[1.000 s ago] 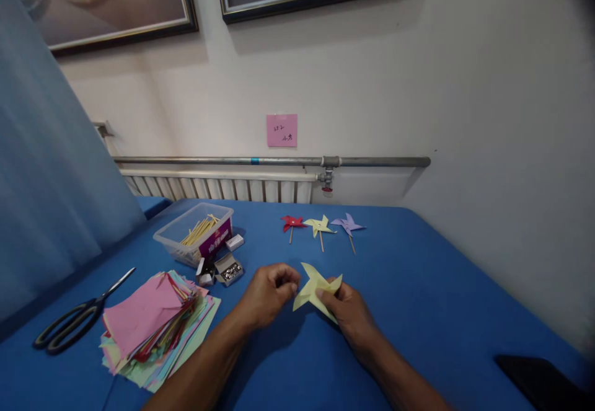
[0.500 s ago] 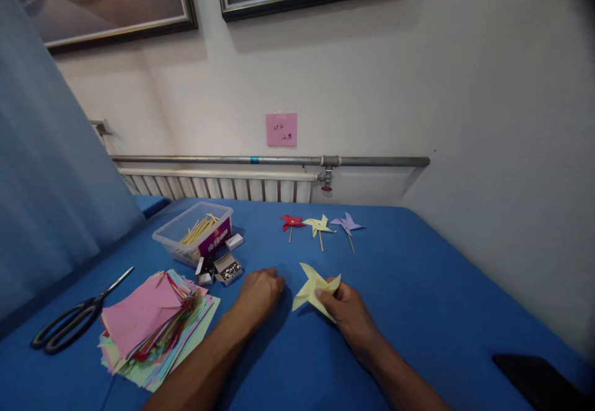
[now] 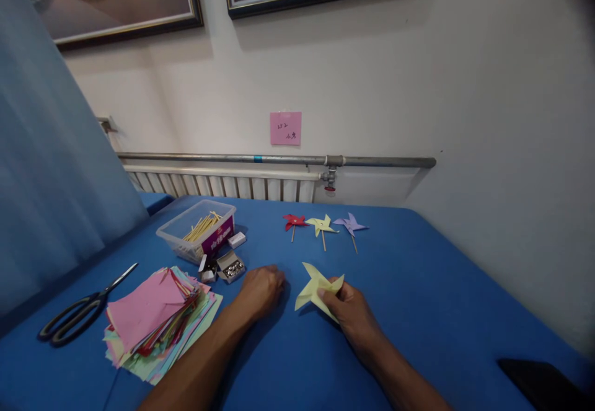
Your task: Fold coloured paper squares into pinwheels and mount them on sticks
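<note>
A pale yellow paper pinwheel [image 3: 312, 291] with folded points is pinched at its middle and right side by my right hand [image 3: 352, 312], thumb on top. It has no stick that I can see. My left hand [image 3: 261, 288] rests on the blue table to the left of the pinwheel, fingers curled in. Whatever those fingers hold, if anything, is hidden. Just left of that hand, an opened small box of metal thumbtacks [image 3: 231, 267] lies beside another small opened box [image 3: 208, 269].
Behind my hands lie a red pinwheel [image 3: 294, 220], a yellow one [image 3: 321, 225] and a purple one [image 3: 351, 224], all on sticks. Leftward are a plastic tub [image 3: 173, 236] of sticks, a closed small box [image 3: 237, 240], stacked coloured paper [image 3: 145, 312] and scissors [image 3: 88, 307]. A dark object [image 3: 542, 380] lies front right.
The whole view has shifted slightly, so everything appears a little further right. My right hand keeps its pinch on the pinwheel, and the left hand stays curled on the table.
</note>
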`<state>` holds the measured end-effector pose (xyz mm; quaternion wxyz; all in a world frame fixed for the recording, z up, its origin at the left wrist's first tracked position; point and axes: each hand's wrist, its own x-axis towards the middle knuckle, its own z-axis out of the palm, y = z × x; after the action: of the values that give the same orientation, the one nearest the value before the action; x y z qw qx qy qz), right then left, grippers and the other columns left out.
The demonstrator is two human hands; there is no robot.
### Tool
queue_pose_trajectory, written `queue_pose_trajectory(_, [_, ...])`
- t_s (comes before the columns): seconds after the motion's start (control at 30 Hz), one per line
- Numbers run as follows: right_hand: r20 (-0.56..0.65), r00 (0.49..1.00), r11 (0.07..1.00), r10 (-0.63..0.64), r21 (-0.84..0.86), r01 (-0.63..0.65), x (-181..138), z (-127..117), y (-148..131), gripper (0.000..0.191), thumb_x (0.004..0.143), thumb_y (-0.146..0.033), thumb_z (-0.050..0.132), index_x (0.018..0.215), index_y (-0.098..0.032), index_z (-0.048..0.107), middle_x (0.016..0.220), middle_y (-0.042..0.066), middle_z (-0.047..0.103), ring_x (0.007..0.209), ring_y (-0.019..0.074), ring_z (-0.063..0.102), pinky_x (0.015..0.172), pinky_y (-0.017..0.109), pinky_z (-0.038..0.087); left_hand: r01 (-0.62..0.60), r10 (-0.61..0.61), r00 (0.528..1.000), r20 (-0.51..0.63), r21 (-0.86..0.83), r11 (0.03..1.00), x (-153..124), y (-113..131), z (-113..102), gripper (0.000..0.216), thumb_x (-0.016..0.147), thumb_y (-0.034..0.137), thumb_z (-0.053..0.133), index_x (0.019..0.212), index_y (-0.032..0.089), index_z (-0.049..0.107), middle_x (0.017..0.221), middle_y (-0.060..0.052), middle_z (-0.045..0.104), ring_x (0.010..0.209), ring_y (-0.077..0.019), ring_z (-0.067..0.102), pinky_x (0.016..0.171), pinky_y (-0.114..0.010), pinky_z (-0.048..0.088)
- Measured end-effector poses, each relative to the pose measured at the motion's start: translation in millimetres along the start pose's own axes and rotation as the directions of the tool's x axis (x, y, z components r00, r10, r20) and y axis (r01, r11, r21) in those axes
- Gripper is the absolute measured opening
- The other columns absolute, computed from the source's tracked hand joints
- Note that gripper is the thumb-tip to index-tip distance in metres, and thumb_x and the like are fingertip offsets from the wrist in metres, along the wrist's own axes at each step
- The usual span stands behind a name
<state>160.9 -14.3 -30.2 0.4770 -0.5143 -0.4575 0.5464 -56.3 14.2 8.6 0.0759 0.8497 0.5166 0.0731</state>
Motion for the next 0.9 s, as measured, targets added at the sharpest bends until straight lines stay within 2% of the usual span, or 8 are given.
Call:
queue_pose_trajectory(0.23, [-0.026, 1.0, 1.0, -0.011, 0.012, 0.011, -8, 4, -10, 0.035, 0.067, -0.049, 0.076, 0.079, -0.02, 0.061, 0.063, -0.006, 0.057, 0.058, 0.0138, 0.049, 0.057, 0.026, 0.039, 0.068, -0.068, 0.997, -0.034, -0.001, 0.998, 1, -5, 3, 0.021, 0.092, 0.019, 0.047, 0.093, 0.017, 0.068, 0.097, -0.011, 0.071, 0.091, -0.025, 0.066, 0.076, -0.033, 0.043])
queue_pose_trajectory(0.33, [-0.035, 0.999, 1.0, -0.021, 0.022, 0.022, -11, 5, -13, 0.035, 0.068, -0.048, 0.076, 0.08, -0.019, 0.061, 0.063, -0.006, 0.056, 0.058, 0.0131, 0.048, 0.057, 0.025, 0.038, 0.027, -0.045, 0.994, -0.099, -0.175, 0.984, -2, -1, -2, 0.016, 0.09, 0.018, 0.05, 0.086, 0.018, 0.065, 0.091, -0.008, 0.07, 0.086, -0.0219, 0.064, 0.076, -0.031, 0.043])
queue_pose_trajectory(0.43, [-0.022, 1.0, 1.0, -0.023, 0.018, 0.023, -11, 6, -14, 0.034, 0.069, -0.048, 0.074, 0.081, -0.019, 0.062, 0.065, -0.005, 0.058, 0.059, 0.0138, 0.049, 0.058, 0.026, 0.039, -0.097, -0.027, 0.973, -0.229, -0.513, 0.853, -5, 14, -9, 0.012, 0.088, 0.019, 0.054, 0.079, 0.019, 0.062, 0.09, -0.004, 0.068, 0.085, -0.0178, 0.063, 0.08, -0.028, 0.046])
queue_pose_trajectory(0.53, [-0.013, 0.999, 0.999, -0.032, -0.013, 0.031, -9, 5, -11, 0.035, 0.07, -0.05, 0.073, 0.082, -0.019, 0.063, 0.066, -0.003, 0.06, 0.059, 0.0145, 0.05, 0.057, 0.026, 0.039, -0.216, -0.019, 0.954, -0.301, -0.725, 0.654, -7, 31, -8, 0.01, 0.087, 0.02, 0.057, 0.078, 0.019, 0.061, 0.115, -0.007, 0.067, 0.106, -0.0193, 0.063, 0.095, -0.031, 0.047])
queue_pose_trajectory(0.6, [-0.016, 0.999, 0.998, -0.051, -0.036, 0.05, -8, 5, -9, 0.034, 0.071, -0.05, 0.072, 0.082, -0.019, 0.063, 0.066, -0.003, 0.059, 0.059, 0.0145, 0.049, 0.056, 0.026, 0.039, -0.226, -0.012, 0.957, -0.29, -0.772, 0.594, -7, 38, -1, 0.006, 0.085, 0.019, 0.06, 0.08, 0.019, 0.063, 0.135, -0.009, 0.061, 0.123, -0.0221, 0.058, 0.107, -0.036, 0.042])
queue_pose_trajectory(0.67, [-0.017, 0.998, 0.996, -0.067, -0.053, 0.066, -7, 5, -7, 0.034, 0.071, -0.05, 0.072, 0.081, -0.018, 0.063, 0.066, -0.003, 0.058, 0.059, 0.0143, 0.048, 0.056, 0.027, 0.038, -0.205, -0.007, 0.966, -0.26, -0.775, 0.598, -6, 42, 6, 0.006, 0.085, 0.017, 0.06, 0.081, 0.02, 0.064, 0.147, -0.009, 0.053, 0.135, -0.0247, 0.05, 0.114, -0.041, 0.036])
queue_pose_trajectory(0.73, [-0.015, 0.997, 0.996, -0.077, -0.044, 0.076, -7, 5, -6, 0.036, 0.07, -0.05, 0.073, 0.081, -0.018, 0.062, 0.067, -0.003, 0.059, 0.06, 0.0143, 0.049, 0.058, 0.027, 0.039, -0.191, -0.004, 0.967, -0.253, -0.741, 0.644, -5, 43, 11, 0.007, 0.086, 0.017, 0.06, 0.082, 0.02, 0.065, 0.156, -0.009, 0.045, 0.143, -0.027, 0.042, 0.119, -0.047, 0.03])
queue_pose_trajectory(0.9, [-0.005, 0.996, 0.996, -0.087, -0.003, 0.087, -8, 7, -8, 0.039, 0.069, -0.054, 0.075, 0.08, -0.019, 0.061, 0.067, -0.003, 0.058, 0.061, 0.0145, 0.049, 0.059, 0.027, 0.039, -0.195, -0.004, 0.954, -0.299, -0.632, 0.75, -6, 44, 13, 0.01, 0.088, 0.016, 0.057, 0.086, 0.02, 0.066, 0.166, -0.009, 0.03, 0.153, -0.0292, 0.027, 0.125, -0.056, 0.013])
